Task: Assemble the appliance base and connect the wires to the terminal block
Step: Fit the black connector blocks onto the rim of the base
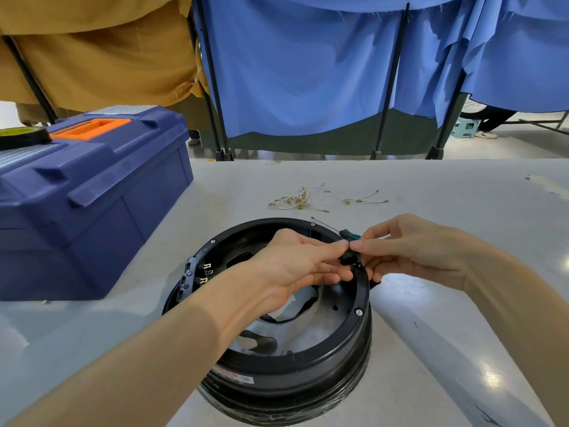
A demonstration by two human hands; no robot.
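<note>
Presently the fingertips [342, 245] of our left hand [295, 263] and right hand [412, 251] meet tip to tip, clamped together on a small black part [349, 258] at the right-hand rim of the appliance base [308, 368], centre of frame. Risk, as we judge it: the part is tiny and mostly hidden by the fingers, so it could slip and drop into the open base. It could also seat crooked on the rim if the two pinches pull unevenly. The lower fingers of the left hand lie loosely over the opening. The left forearm crosses the base from lower left; the right forearm enters from the right edge. The screwdriver [346, 233] lies just behind the hands, near enough to be knocked. The terminal block [188, 274] sits on the base's left rim. The loose wires [303, 200] lie on the table [431, 192] above centre, not yet connected.
</note>
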